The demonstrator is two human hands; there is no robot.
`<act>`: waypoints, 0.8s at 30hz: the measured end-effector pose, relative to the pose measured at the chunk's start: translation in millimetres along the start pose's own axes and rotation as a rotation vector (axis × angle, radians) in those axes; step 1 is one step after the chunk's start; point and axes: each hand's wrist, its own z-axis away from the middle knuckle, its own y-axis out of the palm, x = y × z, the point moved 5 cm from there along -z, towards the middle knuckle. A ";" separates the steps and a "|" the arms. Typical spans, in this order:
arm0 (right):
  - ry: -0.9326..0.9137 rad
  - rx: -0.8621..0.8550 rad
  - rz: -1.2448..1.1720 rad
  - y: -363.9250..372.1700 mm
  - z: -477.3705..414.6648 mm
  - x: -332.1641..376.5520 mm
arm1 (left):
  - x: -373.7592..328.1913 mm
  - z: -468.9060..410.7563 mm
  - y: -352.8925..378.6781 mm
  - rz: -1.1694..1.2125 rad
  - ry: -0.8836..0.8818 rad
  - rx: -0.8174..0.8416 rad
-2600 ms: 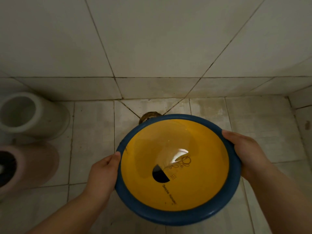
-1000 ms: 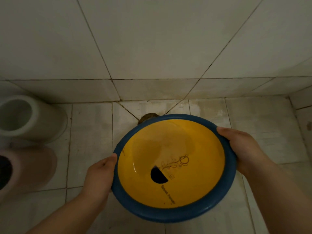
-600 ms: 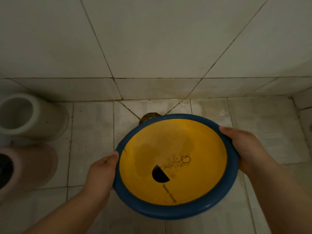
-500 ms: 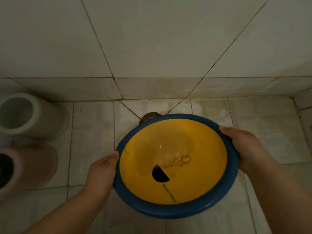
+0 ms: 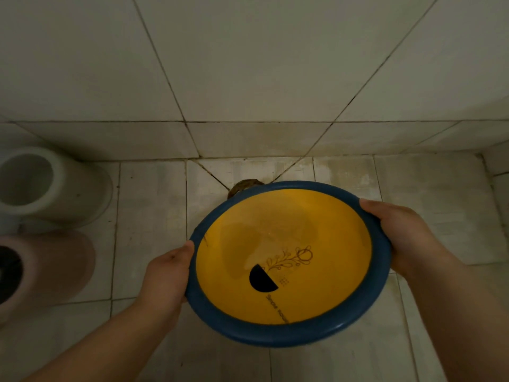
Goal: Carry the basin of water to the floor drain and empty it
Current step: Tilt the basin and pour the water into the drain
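I hold a round basin (image 5: 325, 277), yellow inside with a thick blue rim, above the tiled floor. My left hand (image 5: 165, 277) grips the rim's left side and my right hand (image 5: 402, 232) grips the upper right side. The basin tilts away from me, its far edge lower. A thin film of water lies over the far half of the yellow bottom, beside a black half-circle and a flower print. The brown floor drain (image 5: 243, 186) peeks out just beyond the basin's far rim, mostly hidden by it.
A white cylindrical container (image 5: 52, 186) and a pinkish one (image 5: 46, 274) lie at the left on the floor. The tiled wall (image 5: 248, 64) rises right behind the drain, with a corner at the far right (image 5: 493, 166).
The basin has stayed over the drain, tipped away from me. The bright glint on the water is gone and the wet patch inside looks smaller. Both hands keep their grip.
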 end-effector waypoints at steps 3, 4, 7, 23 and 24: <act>0.000 0.006 0.003 0.4 -0.6 0.9 | 0.8 0.1 -0.4 0.007 -0.002 -0.002; -0.002 0.008 0.006 0.4 -0.4 1.4 | 0.7 0.5 -0.1 0.009 -0.003 0.001; -0.011 0.011 0.003 -0.2 0.1 3.2 | 1.7 0.8 0.8 0.000 -0.010 0.009; -0.028 0.030 0.007 -4.1 4.9 9.3 | 0.0 4.5 5.4 0.036 -0.001 0.020; -0.030 0.029 0.006 -4.4 5.4 9.6 | 0.0 4.9 5.4 0.033 0.002 0.020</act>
